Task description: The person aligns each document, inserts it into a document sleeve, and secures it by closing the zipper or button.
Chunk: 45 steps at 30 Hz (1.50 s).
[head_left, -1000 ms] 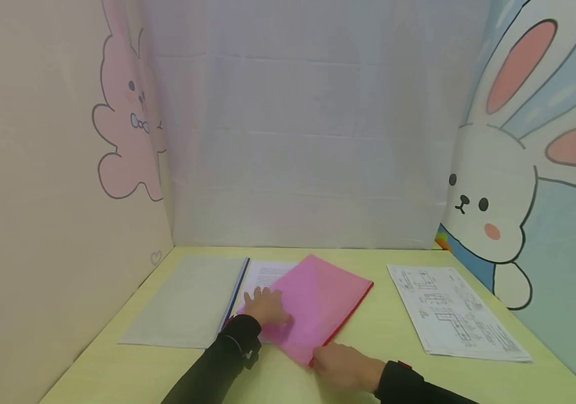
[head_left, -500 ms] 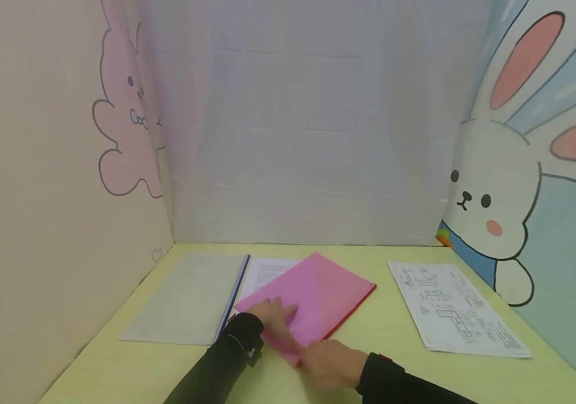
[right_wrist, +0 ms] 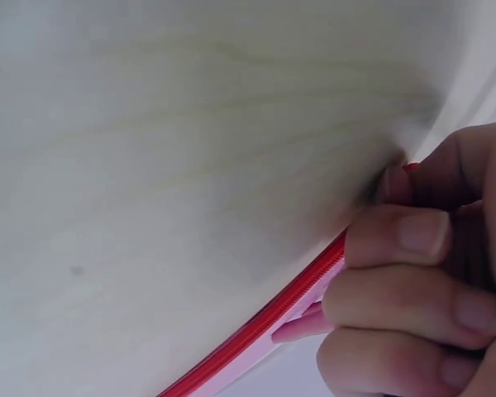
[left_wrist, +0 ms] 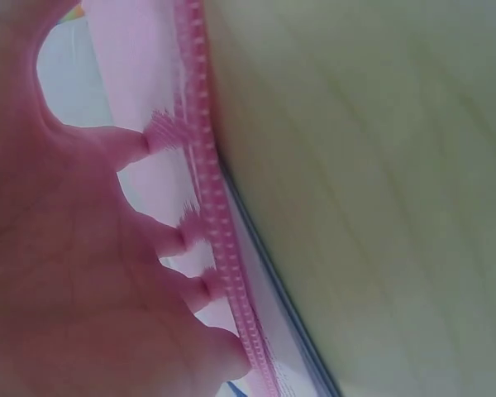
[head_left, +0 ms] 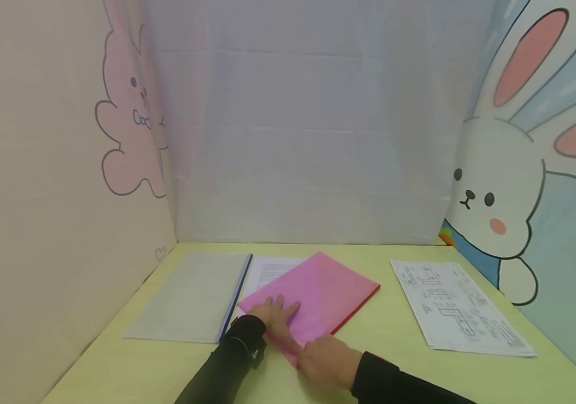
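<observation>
Translucent pink plastic zip pouch (head_left: 300, 286): you see magenta-pink on its left part, paler salmon pink toward the right
Zip strip (head_left: 356, 310) on your pouch: solid red
Stitched pouch edge (left_wrist: 217, 207): deep pink, with a row of pale dots facing you
Whitish see-through plastic folder (head_left: 187, 300): plain pale grey-green
Folder's long narrow edge strip (head_left: 235, 297): dark blue
White printed paper sheet (head_left: 270, 274): grey lines of text
White rectangular drawing sheets (head_left: 431, 322) to your right: black line diagrams
Flat pale-yellow surface (head_left: 126, 370): faint darker grain streaks
Your long sleeves (head_left: 219, 367): black
</observation>
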Available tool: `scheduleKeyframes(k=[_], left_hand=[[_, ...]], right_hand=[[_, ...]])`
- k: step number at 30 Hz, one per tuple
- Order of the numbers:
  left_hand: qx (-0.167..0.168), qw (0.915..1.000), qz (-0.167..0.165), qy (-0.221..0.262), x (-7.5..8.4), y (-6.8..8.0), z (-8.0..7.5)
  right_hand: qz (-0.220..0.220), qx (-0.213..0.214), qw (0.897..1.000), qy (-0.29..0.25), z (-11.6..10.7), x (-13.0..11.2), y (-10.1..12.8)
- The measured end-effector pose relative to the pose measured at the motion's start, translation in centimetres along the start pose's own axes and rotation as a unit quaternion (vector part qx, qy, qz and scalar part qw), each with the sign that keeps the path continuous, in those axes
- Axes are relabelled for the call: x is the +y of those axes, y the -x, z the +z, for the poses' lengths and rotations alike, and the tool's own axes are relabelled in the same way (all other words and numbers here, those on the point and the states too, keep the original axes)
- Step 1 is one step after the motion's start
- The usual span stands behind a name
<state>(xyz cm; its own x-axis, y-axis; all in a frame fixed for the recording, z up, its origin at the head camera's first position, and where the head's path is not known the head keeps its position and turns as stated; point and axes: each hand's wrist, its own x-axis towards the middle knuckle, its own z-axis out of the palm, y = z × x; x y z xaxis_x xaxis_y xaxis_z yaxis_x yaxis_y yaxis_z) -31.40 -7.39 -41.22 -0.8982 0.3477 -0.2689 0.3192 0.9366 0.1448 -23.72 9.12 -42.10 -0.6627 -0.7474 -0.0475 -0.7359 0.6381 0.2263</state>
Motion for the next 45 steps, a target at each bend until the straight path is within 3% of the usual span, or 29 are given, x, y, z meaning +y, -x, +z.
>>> scheduleKeyframes(k=[4,12,24,45], left_hand=[[0.001,1.0,0.001,-0.002,0.0,0.2,0.0],[-0.015,0.9998,-0.008,0.003,0.4,0.4,-0.6],[-0.012,0.9999,0.001,0.011,0.2,0.6,-0.9],[-0.003,1.0,-0.001,0.003,0.2,0.8,-0.7]], right_hand=[[-0.004,0.004,1.0,0.004,0.2,0.0,-0.1],[0.008,-0.002,0.999,-0.043,0.2,0.5,-0.3],[0.016,-0.019,0.999,0.039,-0.1,1.2,-0.1],[0.0,-0.006,0.999,0.041,-0.1,1.5,0.3]])
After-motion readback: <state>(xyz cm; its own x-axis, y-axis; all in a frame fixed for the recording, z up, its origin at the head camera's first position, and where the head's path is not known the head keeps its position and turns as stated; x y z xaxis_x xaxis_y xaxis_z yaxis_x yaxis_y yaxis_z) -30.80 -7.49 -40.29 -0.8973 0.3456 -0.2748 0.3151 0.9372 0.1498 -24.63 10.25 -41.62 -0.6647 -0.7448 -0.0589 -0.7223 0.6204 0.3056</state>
